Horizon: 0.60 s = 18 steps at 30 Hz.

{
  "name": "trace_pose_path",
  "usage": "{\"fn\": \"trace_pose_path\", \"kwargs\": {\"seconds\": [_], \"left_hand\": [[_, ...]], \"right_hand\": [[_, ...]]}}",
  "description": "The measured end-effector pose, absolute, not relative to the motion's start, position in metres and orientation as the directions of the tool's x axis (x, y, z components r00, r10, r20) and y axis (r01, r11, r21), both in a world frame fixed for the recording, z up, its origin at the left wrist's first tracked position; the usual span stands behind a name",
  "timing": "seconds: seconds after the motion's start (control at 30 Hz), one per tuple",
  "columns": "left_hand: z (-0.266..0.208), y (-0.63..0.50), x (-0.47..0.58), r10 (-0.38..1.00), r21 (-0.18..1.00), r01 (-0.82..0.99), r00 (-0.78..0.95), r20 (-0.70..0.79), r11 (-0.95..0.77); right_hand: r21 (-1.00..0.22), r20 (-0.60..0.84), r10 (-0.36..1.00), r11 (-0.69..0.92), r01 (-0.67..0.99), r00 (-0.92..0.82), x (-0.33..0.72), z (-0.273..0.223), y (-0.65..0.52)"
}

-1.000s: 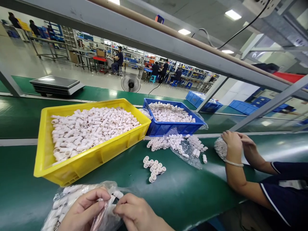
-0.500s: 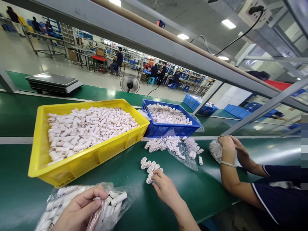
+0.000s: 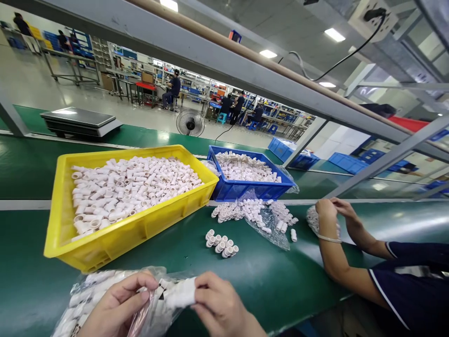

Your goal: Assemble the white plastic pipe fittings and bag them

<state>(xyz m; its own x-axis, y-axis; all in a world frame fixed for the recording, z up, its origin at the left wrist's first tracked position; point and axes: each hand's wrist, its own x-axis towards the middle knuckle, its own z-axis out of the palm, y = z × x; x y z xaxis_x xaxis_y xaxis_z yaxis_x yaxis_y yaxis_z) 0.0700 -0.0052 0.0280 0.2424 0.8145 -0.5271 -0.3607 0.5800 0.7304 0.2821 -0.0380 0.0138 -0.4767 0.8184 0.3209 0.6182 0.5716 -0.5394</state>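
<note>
My left hand [image 3: 128, 302] pinches the edge of a clear plastic bag [image 3: 75, 299] that lies on the green work surface, with white pipe fittings inside. At the bag's mouth, my right hand [image 3: 220, 304] is closed on several white pipe fittings [image 3: 182, 292], blurred by motion. Beyond my right hand stands a small cluster of white fittings [image 3: 221, 243] in short rows. Farther back, more loose fittings [image 3: 254, 209] lie partly on a crumpled clear plastic sheet [image 3: 273, 231].
A yellow bin [image 3: 140, 238] and a blue bin [image 3: 250, 191], both filled with white fittings, stand behind my hands. At right, a co-worker's hands [image 3: 331, 210] handle another bag of fittings [image 3: 312, 219]. A scale [image 3: 80, 119] sits at back left; a metal beam [image 3: 224, 58] crosses above.
My right hand has moved left from the small cluster to the bag's mouth, carrying fittings taken from the cluster's near end. My left hand keeps its hold on the bag.
</note>
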Motion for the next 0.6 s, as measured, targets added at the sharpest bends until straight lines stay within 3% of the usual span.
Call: {"fn": "trace_pose_path", "kwargs": {"seconds": [0.1, 0.17, 0.3, 0.4, 0.5, 0.6], "left_hand": [[0.026, -0.004, 0.068, 0.817, 0.726, -0.376, 0.293, -0.496, 0.576], [0.025, -0.003, 0.065, 0.817, 0.729, -0.369, 0.293, -0.497, 0.576], [0.026, -0.003, 0.06, 0.814, 0.728, -0.369, 0.202, -0.544, 0.578], [0.025, -0.002, 0.06, 0.811, 0.722, -0.378, 0.178, -0.558, 0.58], [0.021, 0.0, 0.062, 0.788, 0.699, -0.364, 0.268, -0.555, 0.616], [0.021, -0.001, 0.065, 0.774, 0.693, -0.346, 0.32, -0.546, 0.632]], "right_hand": [[-0.498, 0.326, 0.743, 0.66, 0.562, -0.584, 0.259, -0.001, -0.032], [-0.497, 0.346, 0.748, 0.658, 0.565, -0.567, 0.26, -0.005, -0.028], [-0.485, 0.374, 0.902, 0.389, 0.783, -0.216, 0.301, -0.005, -0.021], [-0.363, 0.342, 0.939, 0.085, 0.928, 0.047, 0.342, -0.014, -0.016], [-0.239, 0.302, 0.946, -0.044, 0.97, 0.118, 0.368, -0.033, -0.013], [-0.215, 0.28, 0.957, -0.009, 0.977, 0.07, 0.377, -0.051, -0.009]]}}
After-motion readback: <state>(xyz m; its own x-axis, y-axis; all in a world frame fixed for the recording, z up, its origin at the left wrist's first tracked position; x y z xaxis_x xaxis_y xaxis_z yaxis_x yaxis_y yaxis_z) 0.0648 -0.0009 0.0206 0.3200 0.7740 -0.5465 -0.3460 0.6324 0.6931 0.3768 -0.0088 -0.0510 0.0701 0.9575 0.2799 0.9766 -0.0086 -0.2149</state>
